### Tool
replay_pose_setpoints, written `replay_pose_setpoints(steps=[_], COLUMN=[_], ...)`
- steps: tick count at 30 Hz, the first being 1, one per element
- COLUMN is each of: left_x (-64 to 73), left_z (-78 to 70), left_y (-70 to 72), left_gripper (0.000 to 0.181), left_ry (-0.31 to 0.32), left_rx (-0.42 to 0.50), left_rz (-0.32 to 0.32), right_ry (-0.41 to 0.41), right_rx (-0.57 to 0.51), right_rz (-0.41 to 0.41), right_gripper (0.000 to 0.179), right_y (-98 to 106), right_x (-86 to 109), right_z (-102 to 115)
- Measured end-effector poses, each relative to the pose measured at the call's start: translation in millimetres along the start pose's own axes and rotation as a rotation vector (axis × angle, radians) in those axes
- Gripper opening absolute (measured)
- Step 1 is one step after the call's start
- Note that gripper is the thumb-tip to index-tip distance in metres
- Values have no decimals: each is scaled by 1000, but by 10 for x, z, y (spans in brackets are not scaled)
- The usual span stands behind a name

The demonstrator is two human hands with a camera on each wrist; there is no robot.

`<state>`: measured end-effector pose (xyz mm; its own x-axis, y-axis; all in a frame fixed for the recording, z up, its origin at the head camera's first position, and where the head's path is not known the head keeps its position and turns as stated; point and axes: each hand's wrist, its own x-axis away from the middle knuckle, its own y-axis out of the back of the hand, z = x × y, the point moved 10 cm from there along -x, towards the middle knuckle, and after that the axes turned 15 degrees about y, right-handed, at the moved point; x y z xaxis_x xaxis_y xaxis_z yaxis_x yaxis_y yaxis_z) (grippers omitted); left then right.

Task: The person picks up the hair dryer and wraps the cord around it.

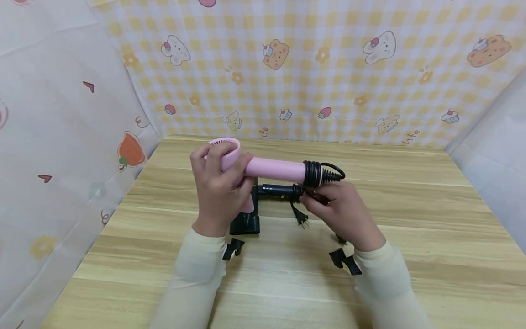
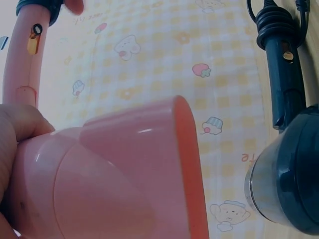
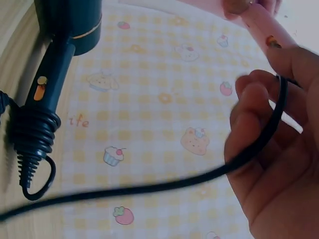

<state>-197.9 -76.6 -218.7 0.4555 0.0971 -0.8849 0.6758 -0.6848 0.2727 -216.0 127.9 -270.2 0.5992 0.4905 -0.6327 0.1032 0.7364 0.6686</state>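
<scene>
My left hand grips a pink hair dryer round its head, above the table. The dryer's handle points right, with a black cord wound in coils at its end. Just beneath that end is my right hand, fingers curled on a loose stretch of black cord, which runs across the palm in the right wrist view. A dark hair dryer lies on the table behind and below the pink one, partly hidden by my left hand. Its handle also carries a wound cord.
A two-pin plug hangs by the dark dryer's handle end. Black camera mounts sit at both wrists. The wooden table meets a yellow checked cloth at its back edge, and white cloth hangs on the left.
</scene>
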Motion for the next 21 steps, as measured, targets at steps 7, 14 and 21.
replay_pose_setpoints(steps=[7,14,21], left_x=[4,19,23], left_z=[73,120,150], left_y=[0,-20,-70], left_gripper=[15,16,17], left_ry=[33,51,70], left_rx=[-23,-62,-87], left_rz=[-1,-3,24], right_ry=[90,27,171], right_rx=[-2,-46,22], right_rz=[110,208,52], right_gripper=[11,17,15], right_y=[-70,-153,32], right_x=[-28,9,-19], right_z=[137,135,270])
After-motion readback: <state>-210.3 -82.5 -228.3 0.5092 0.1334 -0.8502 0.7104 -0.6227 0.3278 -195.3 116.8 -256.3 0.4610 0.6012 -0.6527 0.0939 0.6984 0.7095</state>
